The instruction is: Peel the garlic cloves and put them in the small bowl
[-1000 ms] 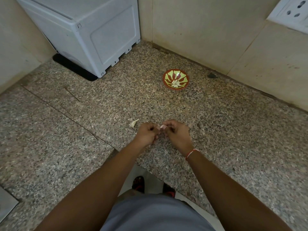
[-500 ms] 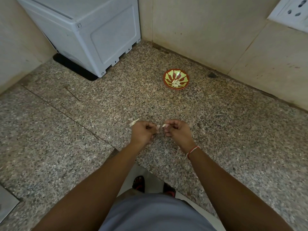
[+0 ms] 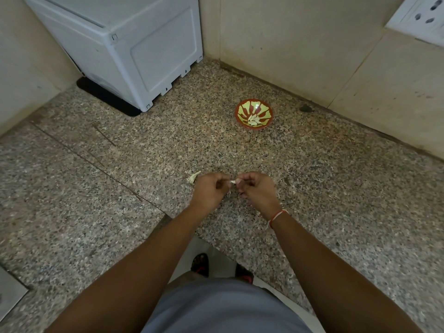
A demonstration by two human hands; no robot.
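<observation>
Fingers (image 3: pixel 241 180) of the right hand (image 3: pixel 258 191) pinch a garlic clove (image 3: pixel 233 181), well short of the small bowl (image 3: pixel 254 113); the left hand (image 3: pixel 209 190) curls round loose skin. The clove looks light, firm and slippery: best pinched at its ends. The hands have drawn slightly apart since a second ago. A scrap (image 3: pixel 193 177) lies beside the left hand on the counter (image 3: pixel 336 179).

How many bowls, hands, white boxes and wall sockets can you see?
Bowls: 1, the small bowl with pale garlic cloves inside
Hands: 2, left hand and right hand
White boxes: 1, the white box
Wall sockets: 1, the wall socket
Total: 5
</observation>
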